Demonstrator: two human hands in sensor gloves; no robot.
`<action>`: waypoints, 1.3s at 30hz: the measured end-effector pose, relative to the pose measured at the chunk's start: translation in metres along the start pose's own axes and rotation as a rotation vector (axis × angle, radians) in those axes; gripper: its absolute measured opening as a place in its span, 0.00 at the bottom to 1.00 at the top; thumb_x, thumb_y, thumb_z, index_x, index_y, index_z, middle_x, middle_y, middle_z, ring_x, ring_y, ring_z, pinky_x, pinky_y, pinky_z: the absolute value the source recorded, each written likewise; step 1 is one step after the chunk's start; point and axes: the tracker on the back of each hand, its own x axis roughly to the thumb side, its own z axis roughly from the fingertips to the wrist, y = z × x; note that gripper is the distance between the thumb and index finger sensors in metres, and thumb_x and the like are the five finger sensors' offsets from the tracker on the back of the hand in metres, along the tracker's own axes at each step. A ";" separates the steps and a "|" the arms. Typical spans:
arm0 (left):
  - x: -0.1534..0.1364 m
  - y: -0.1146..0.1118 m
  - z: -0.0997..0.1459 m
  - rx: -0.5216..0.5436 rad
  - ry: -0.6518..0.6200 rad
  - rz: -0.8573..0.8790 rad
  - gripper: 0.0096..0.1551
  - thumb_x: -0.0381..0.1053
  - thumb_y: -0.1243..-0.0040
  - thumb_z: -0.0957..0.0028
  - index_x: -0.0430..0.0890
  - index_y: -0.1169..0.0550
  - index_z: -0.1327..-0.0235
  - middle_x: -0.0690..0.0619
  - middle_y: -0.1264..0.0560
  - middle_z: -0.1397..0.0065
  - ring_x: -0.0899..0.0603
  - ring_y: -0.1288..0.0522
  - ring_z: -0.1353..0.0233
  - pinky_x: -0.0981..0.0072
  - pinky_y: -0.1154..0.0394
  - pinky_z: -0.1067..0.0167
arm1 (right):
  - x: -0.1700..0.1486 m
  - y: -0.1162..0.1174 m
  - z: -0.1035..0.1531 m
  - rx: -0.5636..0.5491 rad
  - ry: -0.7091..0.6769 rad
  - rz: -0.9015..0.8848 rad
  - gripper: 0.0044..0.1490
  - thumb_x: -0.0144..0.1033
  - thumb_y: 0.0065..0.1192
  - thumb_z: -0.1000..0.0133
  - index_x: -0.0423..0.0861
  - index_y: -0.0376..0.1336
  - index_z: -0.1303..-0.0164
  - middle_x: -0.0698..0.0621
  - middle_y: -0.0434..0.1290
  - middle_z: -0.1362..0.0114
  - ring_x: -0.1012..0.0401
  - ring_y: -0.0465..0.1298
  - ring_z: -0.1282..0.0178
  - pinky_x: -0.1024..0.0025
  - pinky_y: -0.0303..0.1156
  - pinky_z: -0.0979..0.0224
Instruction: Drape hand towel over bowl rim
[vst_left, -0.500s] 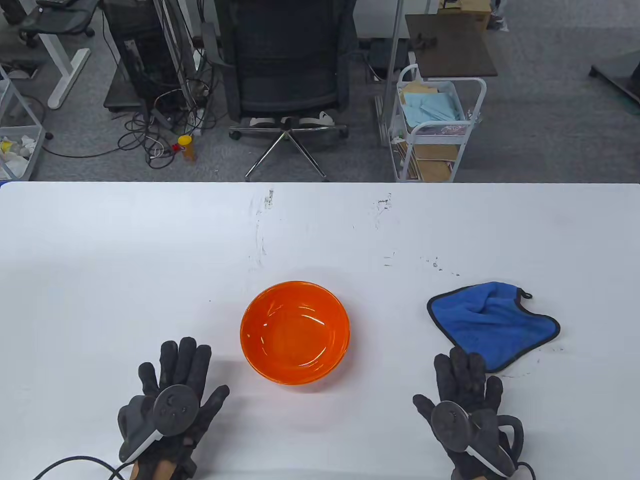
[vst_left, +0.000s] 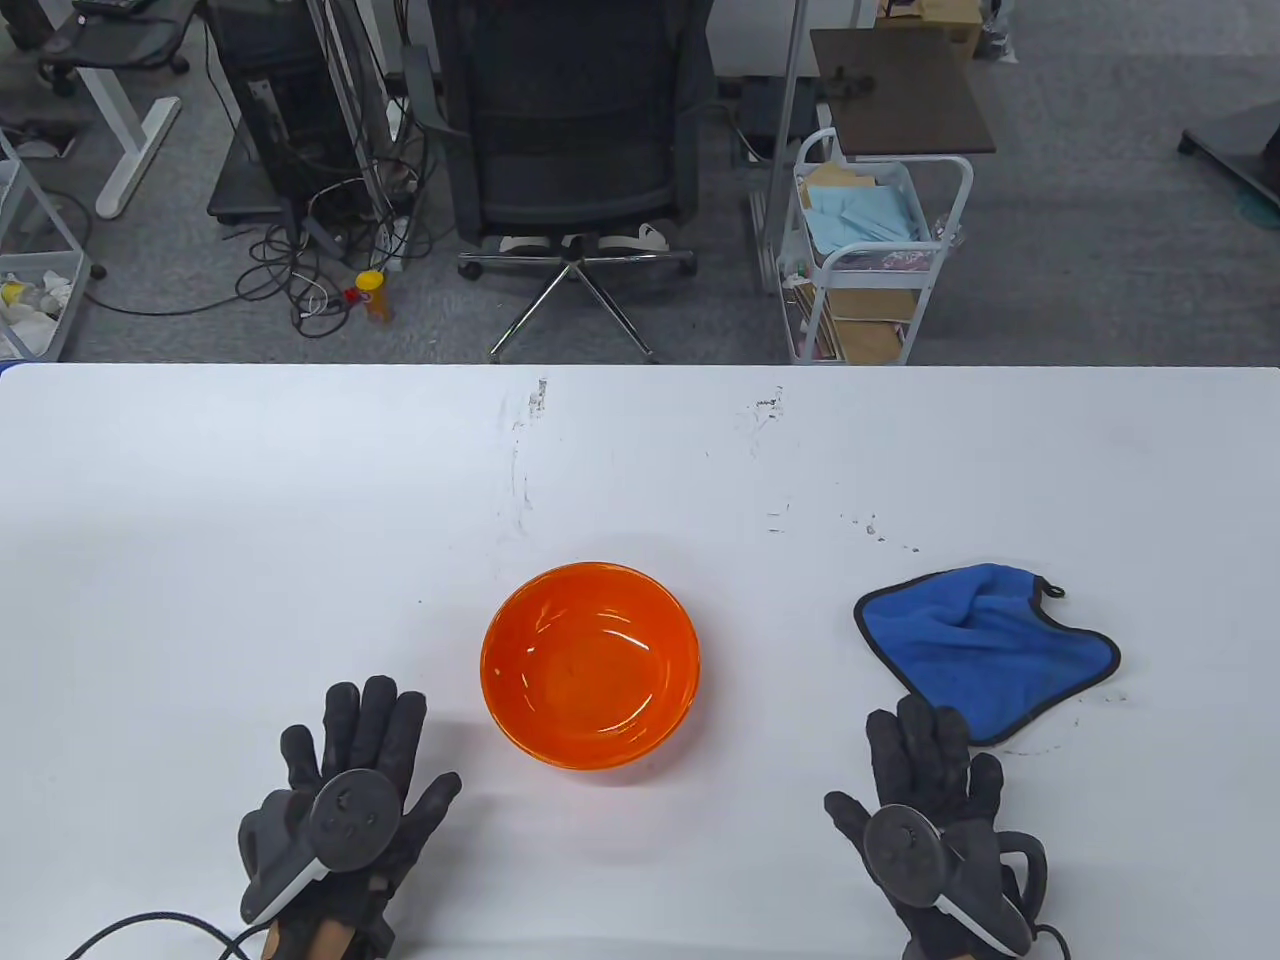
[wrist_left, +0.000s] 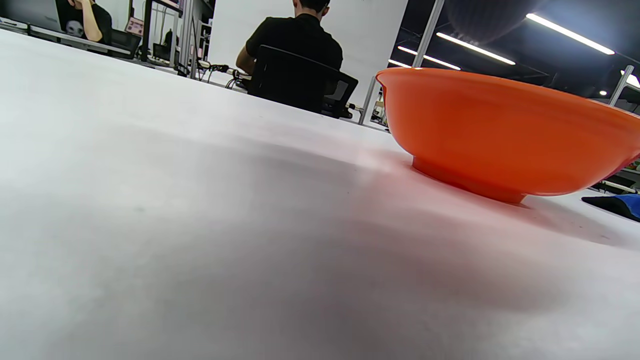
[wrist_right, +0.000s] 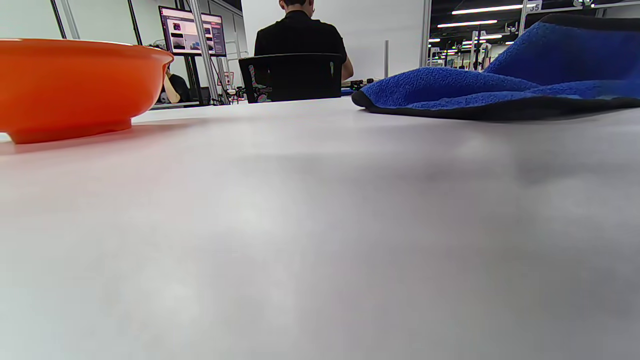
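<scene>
White table (vst_left: 300, 480), office floor beyond with a black chair (vst_left: 575, 130) and a white cart (vst_left: 880, 250) of paper goods.

Item 1, bowl (vst_left: 590, 665): orange, upright, near the table's front edge, midway between the two hands. Contents: none visible; the inside shows only glare. Nothing lies on its rim.

Item 2, towel (vst_left: 985, 650): blue with dark edging and a small hanging loop at its far corner. Lies rumpled and flat on the table, well to the right of the bowl, not touching it.

Item 3, left hand (vst_left: 345, 800): palm down on the table, fingers spread, holding nothing, just left of the bowl.

Item 4, right hand (vst_left: 930, 810): palm down, fingers apart, holding nothing; fingertips just short of the towel's near corner, contact not clear.

Step in hand, judged: the start, before any grasp; the draping is wholly undone.

Next move, judged: the right hand is best placed to pinch the towel's near corner or edge, lift it free, and carry it left over the bowl. Soft cloth will sag, so a grip near one edge would let the rest hang across the rim. The left hand could steady the light bowl.
</scene>
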 end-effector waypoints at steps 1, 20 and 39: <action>0.000 0.000 0.000 0.001 0.001 0.002 0.48 0.69 0.57 0.39 0.51 0.59 0.16 0.52 0.69 0.14 0.40 0.74 0.19 0.34 0.75 0.33 | 0.000 -0.001 0.000 0.005 -0.003 -0.003 0.53 0.60 0.36 0.37 0.38 0.29 0.16 0.33 0.30 0.15 0.32 0.31 0.17 0.23 0.35 0.28; 0.000 -0.005 -0.002 -0.038 -0.002 -0.001 0.48 0.69 0.57 0.39 0.51 0.59 0.16 0.52 0.68 0.14 0.40 0.74 0.19 0.33 0.73 0.31 | -0.093 -0.056 -0.031 -0.180 0.327 -0.030 0.50 0.54 0.46 0.36 0.42 0.33 0.15 0.33 0.37 0.13 0.31 0.38 0.15 0.26 0.37 0.25; 0.000 -0.006 -0.003 -0.038 0.042 -0.036 0.47 0.68 0.56 0.39 0.50 0.57 0.16 0.52 0.67 0.14 0.38 0.72 0.18 0.31 0.70 0.30 | -0.214 -0.016 -0.097 -0.013 0.800 0.003 0.39 0.54 0.52 0.37 0.54 0.48 0.17 0.38 0.43 0.12 0.33 0.39 0.12 0.25 0.38 0.22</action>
